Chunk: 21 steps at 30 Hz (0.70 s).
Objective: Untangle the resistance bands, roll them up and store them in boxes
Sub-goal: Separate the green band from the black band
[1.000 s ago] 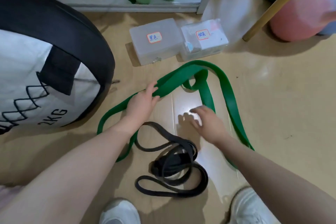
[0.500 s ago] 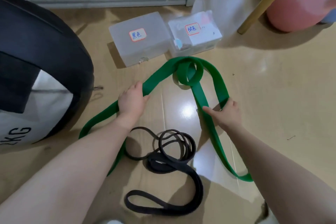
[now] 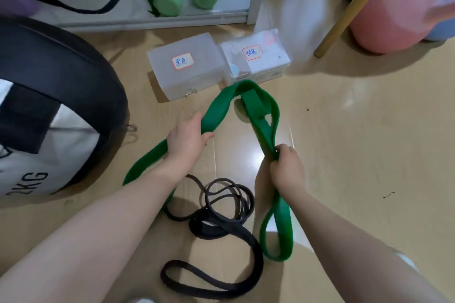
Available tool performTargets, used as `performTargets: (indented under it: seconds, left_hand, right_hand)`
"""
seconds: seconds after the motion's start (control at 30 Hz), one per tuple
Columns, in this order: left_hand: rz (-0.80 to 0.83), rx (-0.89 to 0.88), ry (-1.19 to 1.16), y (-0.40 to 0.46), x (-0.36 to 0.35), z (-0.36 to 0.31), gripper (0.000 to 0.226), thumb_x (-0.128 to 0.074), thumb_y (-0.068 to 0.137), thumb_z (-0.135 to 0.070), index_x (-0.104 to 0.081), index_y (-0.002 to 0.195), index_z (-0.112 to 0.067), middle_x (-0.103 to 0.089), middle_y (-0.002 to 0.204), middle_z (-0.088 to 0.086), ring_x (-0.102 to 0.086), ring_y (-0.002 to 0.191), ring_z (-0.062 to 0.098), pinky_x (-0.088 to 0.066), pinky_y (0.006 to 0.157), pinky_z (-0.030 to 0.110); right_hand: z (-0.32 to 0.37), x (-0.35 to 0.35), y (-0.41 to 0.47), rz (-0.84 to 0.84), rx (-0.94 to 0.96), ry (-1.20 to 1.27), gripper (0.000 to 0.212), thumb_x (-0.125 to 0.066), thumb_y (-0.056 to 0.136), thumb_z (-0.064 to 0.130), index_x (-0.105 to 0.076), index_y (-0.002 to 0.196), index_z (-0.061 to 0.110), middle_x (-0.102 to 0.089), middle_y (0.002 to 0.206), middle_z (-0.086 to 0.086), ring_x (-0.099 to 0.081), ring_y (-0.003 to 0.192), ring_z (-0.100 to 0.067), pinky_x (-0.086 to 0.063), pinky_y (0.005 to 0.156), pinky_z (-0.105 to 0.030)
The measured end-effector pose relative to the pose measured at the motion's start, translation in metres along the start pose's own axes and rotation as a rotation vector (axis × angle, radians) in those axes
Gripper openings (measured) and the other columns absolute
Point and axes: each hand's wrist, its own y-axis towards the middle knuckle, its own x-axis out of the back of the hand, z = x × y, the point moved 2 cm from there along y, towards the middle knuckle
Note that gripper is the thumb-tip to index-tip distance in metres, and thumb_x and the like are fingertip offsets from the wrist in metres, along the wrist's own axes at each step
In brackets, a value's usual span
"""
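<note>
Green flat rubber resistance band [image 3: 222, 103] lies knotted just in front of the two clear labelled boxes [image 3: 187, 66]. My left hand [image 3: 187, 139] and right hand [image 3: 286, 167] each grip a strand. Risk: pulling apart may tighten the knot.

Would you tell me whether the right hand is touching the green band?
Touching. The head view shows the right hand with fingers curled round the green band, gripping its bunched strands.
</note>
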Motion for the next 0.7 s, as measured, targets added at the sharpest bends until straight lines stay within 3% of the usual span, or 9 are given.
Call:
performTargets:
  seconds: [0.17, 0.37, 0.53, 0.7]
  left_hand:
    - [0.072, -0.075, -0.160, -0.012, 0.012, -0.075, 0.044, -0.064, 0.085, -0.030, -0.051, 0.125, -0.014, -0.063, 0.118, 0.008, -0.060, 0.101, 0.028, -0.049, 0.082, 0.036]
    - [0.164, -0.244, -0.325, -0.015, 0.018, -0.201, 0.034, -0.061, 0.087, -0.020, -0.057, 0.120, -0.012, -0.062, 0.121, 0.003, -0.058, 0.106, 0.021, -0.045, 0.093, 0.032]
    - [0.204, -0.333, -0.361, -0.020, -0.014, -0.306, 0.043, -0.058, 0.087, -0.015, -0.051, 0.130, -0.014, -0.058, 0.128, 0.003, -0.054, 0.117, 0.018, -0.043, 0.100, 0.032]
    - [0.070, -0.304, -0.493, -0.021, -0.058, -0.392, 0.040, -0.055, 0.089, -0.011, -0.053, 0.129, -0.018, -0.061, 0.125, 0.000, -0.056, 0.114, 0.019, -0.043, 0.097, 0.030]
  right_hand:
    - [-0.015, 0.065, 0.015, -0.041, 0.126, 0.217, 0.032, -0.046, 0.089, 0.004, -0.058, 0.118, 0.008, -0.057, 0.116, -0.011, -0.058, 0.092, -0.027, -0.042, 0.075, -0.028]
    - [-0.042, 0.167, 0.039, -0.124, 0.222, 0.302, 0.031, -0.053, 0.086, 0.009, -0.062, 0.115, 0.011, -0.058, 0.110, -0.005, -0.055, 0.086, -0.017, -0.040, 0.078, -0.024]
    - [-0.113, 0.238, 0.056, -0.276, 0.045, 0.482, 0.026, -0.052, 0.087, 0.007, -0.065, 0.109, 0.010, -0.067, 0.103, -0.005, -0.061, 0.094, -0.020, -0.049, 0.086, -0.033]
    - [-0.177, 0.285, 0.082, -0.416, -0.014, 0.558, 0.027, -0.049, 0.090, 0.007, -0.061, 0.113, 0.010, -0.067, 0.107, -0.007, -0.061, 0.098, -0.022, -0.048, 0.090, -0.038]
